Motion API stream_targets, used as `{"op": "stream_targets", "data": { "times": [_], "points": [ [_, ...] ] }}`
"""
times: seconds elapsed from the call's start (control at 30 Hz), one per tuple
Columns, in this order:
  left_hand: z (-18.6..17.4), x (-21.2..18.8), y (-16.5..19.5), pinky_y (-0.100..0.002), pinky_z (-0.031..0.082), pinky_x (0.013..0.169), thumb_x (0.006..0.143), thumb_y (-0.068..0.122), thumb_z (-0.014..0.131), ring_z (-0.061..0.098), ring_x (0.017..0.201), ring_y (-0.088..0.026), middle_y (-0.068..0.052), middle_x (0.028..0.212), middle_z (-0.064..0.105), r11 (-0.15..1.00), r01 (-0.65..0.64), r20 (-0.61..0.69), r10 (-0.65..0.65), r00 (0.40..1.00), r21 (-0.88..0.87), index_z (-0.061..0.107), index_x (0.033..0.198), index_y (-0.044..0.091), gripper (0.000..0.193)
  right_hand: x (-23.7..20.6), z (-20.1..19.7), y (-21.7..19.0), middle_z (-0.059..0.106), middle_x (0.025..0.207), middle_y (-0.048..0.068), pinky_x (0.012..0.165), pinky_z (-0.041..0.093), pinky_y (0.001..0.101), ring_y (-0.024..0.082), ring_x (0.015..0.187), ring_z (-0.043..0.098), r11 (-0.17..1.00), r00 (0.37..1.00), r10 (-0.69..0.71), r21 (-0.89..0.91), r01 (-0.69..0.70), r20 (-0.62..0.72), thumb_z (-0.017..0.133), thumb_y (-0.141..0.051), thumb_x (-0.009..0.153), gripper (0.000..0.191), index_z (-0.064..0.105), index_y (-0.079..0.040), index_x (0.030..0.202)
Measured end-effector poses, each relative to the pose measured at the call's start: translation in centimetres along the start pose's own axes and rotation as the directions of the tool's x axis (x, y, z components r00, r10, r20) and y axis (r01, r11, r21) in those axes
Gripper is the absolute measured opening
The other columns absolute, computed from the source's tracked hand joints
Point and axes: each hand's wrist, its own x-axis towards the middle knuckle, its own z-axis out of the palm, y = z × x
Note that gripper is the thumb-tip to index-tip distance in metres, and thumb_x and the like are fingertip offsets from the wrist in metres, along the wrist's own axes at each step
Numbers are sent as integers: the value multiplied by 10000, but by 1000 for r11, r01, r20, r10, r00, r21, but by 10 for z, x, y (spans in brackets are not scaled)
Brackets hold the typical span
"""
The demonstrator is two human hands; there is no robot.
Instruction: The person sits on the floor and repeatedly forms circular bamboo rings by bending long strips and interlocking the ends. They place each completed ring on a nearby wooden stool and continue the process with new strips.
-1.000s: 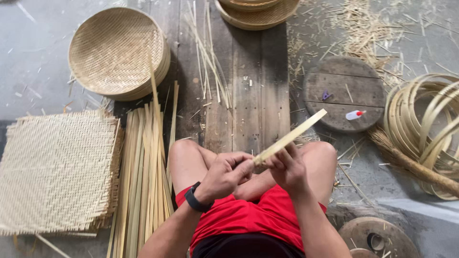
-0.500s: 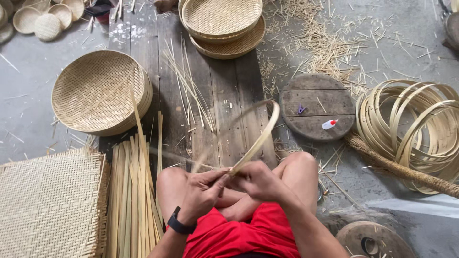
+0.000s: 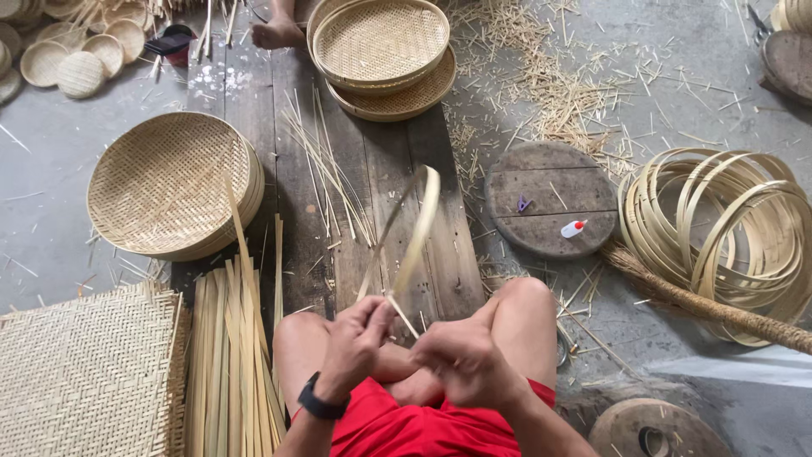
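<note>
Now the bamboo strip [image 3: 419,228] is split, two halves bowing apart where a second ago it was one straight piece.
Left hand [image 3: 355,343] and right hand [image 3: 461,364] each pinch one half above the knees (peeling on); flat round tray [image 3: 169,182], bundle of strips [image 3: 233,355], woven mat [image 3: 85,372] left, nothing blocking.

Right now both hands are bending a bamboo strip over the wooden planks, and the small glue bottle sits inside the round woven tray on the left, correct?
Not quite. Both hands, left and right, do bend the bamboo strip over the wooden planks, but the head view shows the small glue bottle lying on the round wooden board to the right, not in the round woven tray.
</note>
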Motion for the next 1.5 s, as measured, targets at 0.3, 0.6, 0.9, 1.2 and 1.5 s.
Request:
{"op": "stream_targets", "data": {
  "times": [0.3, 0.6, 0.9, 1.2, 1.5],
  "points": [
    [36, -41, -1, -211, 481, 579, 1023, 84, 650, 591, 640, -42, 0, 732, 681, 983, -24, 379, -48, 924, 183, 740, 970, -20, 147, 11, 30, 133, 581, 729, -12, 528, 382, 192, 32, 587, 495, 228, 902, 24, 876, -424, 431, 657, -162, 1077, 167, 665, 0, 1040],
    [-1, -19, 12, -269, 559, 617, 956, 34, 661, 667, 681, -94, -52, 767, 753, 974, -194, 94, 183, 979, 115, 770, 1122, -20, 206, 20, 2, 34, 672, 819, 59, 608, 505, 311, 145, 714, 623, 963, 961, 181, 162, -216, 207, 767, -111, 938, 110, 735, -20, 992],
    [15, -5, -13, -256, 530, 579, 935, 44, 639, 670, 660, -73, -37, 750, 717, 931, -230, 72, 218, 973, 284, 733, 951, -41, 128, 29, -10, -6, 720, 889, 77, 699, 580, 328, 235, 822, 740, 977, 977, -196, -73, 202, 82, 782, -68, 877, 133, 710, -39, 985],
    [13, -32, -11, -210, 455, 538, 998, 104, 629, 553, 614, -40, 25, 712, 646, 996, 74, 232, -63, 971, -40, 746, 1044, -11, 171, 0, 30, 116, 647, 788, 35, 486, 340, 195, 35, 566, 453, 350, 930, 290, 880, -321, 224, 683, -170, 995, 205, 677, 35, 982],
    [5, -30, -3, -215, 463, 529, 967, 78, 656, 577, 592, -49, -38, 765, 741, 981, 90, 86, -76, 993, -172, 779, 1132, -1, 221, 33, 26, 69, 652, 735, 42, 562, 468, 259, 97, 656, 563, 775, 894, 359, 448, -446, 270, 681, -176, 1002, 185, 748, -7, 1035]
  ]
}}
